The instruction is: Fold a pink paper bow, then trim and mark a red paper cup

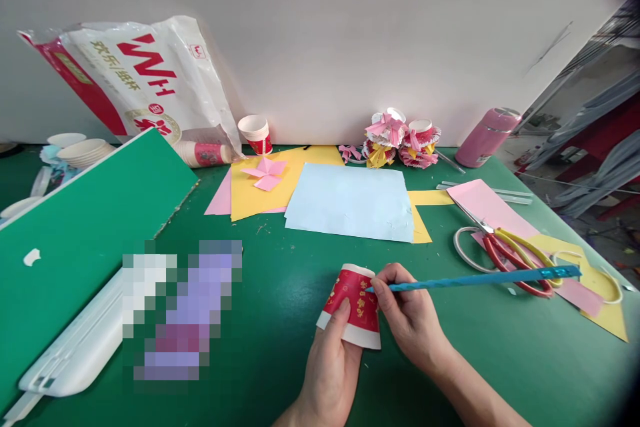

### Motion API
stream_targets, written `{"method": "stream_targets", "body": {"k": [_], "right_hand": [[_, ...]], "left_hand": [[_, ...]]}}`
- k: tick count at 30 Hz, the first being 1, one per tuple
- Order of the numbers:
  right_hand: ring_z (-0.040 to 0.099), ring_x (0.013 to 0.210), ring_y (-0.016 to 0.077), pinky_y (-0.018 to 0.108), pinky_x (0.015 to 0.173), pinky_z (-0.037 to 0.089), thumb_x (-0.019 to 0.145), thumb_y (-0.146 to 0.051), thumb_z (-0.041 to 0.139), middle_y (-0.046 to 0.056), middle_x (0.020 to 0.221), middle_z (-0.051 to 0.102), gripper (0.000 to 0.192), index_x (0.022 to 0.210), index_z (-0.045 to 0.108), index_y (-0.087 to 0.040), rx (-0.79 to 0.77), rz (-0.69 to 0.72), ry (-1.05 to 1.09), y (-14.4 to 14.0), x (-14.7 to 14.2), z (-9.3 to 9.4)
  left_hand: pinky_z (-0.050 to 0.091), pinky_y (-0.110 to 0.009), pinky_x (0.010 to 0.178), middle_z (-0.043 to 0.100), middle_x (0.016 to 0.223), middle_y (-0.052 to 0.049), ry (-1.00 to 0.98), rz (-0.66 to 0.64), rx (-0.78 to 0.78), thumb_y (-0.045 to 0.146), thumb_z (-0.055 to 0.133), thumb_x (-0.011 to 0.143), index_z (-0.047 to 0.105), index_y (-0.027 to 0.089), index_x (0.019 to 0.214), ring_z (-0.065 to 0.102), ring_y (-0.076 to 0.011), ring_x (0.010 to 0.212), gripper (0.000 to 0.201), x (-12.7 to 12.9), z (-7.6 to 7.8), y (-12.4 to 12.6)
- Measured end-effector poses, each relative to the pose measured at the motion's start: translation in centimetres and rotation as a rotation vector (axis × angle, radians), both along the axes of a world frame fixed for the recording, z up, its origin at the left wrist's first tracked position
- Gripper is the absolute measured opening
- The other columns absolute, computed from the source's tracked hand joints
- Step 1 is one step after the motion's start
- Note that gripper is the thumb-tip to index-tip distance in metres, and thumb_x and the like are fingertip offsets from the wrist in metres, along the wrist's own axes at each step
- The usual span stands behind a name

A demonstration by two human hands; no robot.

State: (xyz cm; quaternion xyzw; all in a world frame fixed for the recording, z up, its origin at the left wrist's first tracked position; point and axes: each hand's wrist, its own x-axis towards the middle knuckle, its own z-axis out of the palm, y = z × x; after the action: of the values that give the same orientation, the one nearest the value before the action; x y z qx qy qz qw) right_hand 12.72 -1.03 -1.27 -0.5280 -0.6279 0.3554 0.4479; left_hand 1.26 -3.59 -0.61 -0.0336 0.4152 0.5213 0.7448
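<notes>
My left hand point(333, 363) grips a red paper cup point(353, 310) with white bands at both ends and gold characters on its side. The cup's wide end points down toward me, and my thumb presses on its front. In my right hand point(413, 313) is a long blue pencil point(465, 280), pinched close to its tip. That tip meets the cup's red side near the upper right, as far as I can see. The palm side of my left hand is hidden behind the cup.
Light blue paper point(350, 203) lies over yellow sheets beyond my hands. Red- and yellow-handled scissors point(517, 257) rest at right near a pink bottle point(489, 137). Cup-and-paper decorations point(393, 140) stand by the wall. A green board point(100, 207) and white tool point(85, 340) occupy the left.
</notes>
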Motion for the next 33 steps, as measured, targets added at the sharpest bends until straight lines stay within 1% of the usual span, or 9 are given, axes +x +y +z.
{"method": "stream_targets", "body": {"k": [7,11,15,18,25,33], "right_hand": [[0.042,0.055,0.0122,0.023,0.049,0.036,0.090,-0.028,0.043,-0.002,0.061,0.046,0.021,0.071,0.046,-0.020,0.012,0.006,-0.010,0.06,-0.38,-0.04],[0.044,0.056,0.0123,0.023,0.050,0.037,0.090,-0.027,0.044,-0.001,0.063,0.048,0.019,0.072,0.046,-0.020,0.006,0.017,-0.017,0.06,-0.50,-0.01],[0.041,0.053,0.0117,0.023,0.048,0.035,0.090,-0.026,0.042,-0.003,0.061,0.044,0.021,0.071,0.044,-0.020,0.021,0.000,-0.041,-0.02,-0.35,0.06],[0.039,0.052,0.0117,0.023,0.048,0.034,0.091,-0.026,0.041,-0.003,0.060,0.041,0.022,0.069,0.042,-0.021,0.019,-0.013,-0.034,-0.09,-0.19,0.04],[0.039,0.052,0.0118,0.023,0.047,0.034,0.091,-0.028,0.042,-0.004,0.059,0.041,0.023,0.069,0.042,-0.021,-0.003,-0.016,0.010,-0.07,-0.24,-0.03],[0.043,0.056,0.0123,0.023,0.050,0.036,0.090,-0.029,0.044,-0.002,0.063,0.048,0.020,0.073,0.047,-0.020,-0.009,0.003,0.015,0.07,-0.74,-0.12]], "left_hand": [[0.043,-0.036,0.093,0.070,0.097,-0.009,-0.024,-0.021,0.031,0.027,0.055,0.083,0.065,0.015,0.103,0.060,-0.0245,0.102,0.025,-0.13,-0.36,-0.07],[0.042,-0.036,0.094,0.071,0.096,-0.008,-0.021,-0.017,0.024,0.027,0.054,0.084,0.065,0.014,0.102,0.060,-0.0238,0.100,0.025,-0.14,-0.30,-0.07],[0.042,-0.036,0.094,0.071,0.095,-0.008,-0.038,-0.020,0.022,0.028,0.055,0.084,0.065,0.014,0.102,0.060,-0.0236,0.100,0.025,-0.13,-0.29,-0.04],[0.042,-0.037,0.094,0.071,0.095,-0.008,-0.007,-0.020,0.012,0.028,0.055,0.083,0.065,0.014,0.101,0.060,-0.0240,0.100,0.024,-0.14,-0.32,0.00],[0.042,-0.037,0.094,0.070,0.098,-0.009,-0.007,-0.028,0.031,0.027,0.055,0.083,0.064,0.014,0.103,0.060,-0.0241,0.101,0.026,-0.18,-0.36,-0.08],[0.042,-0.037,0.095,0.070,0.097,-0.008,-0.019,-0.014,0.035,0.027,0.051,0.086,0.063,0.013,0.105,0.060,-0.0240,0.101,0.027,-0.08,-0.41,0.03]]}}
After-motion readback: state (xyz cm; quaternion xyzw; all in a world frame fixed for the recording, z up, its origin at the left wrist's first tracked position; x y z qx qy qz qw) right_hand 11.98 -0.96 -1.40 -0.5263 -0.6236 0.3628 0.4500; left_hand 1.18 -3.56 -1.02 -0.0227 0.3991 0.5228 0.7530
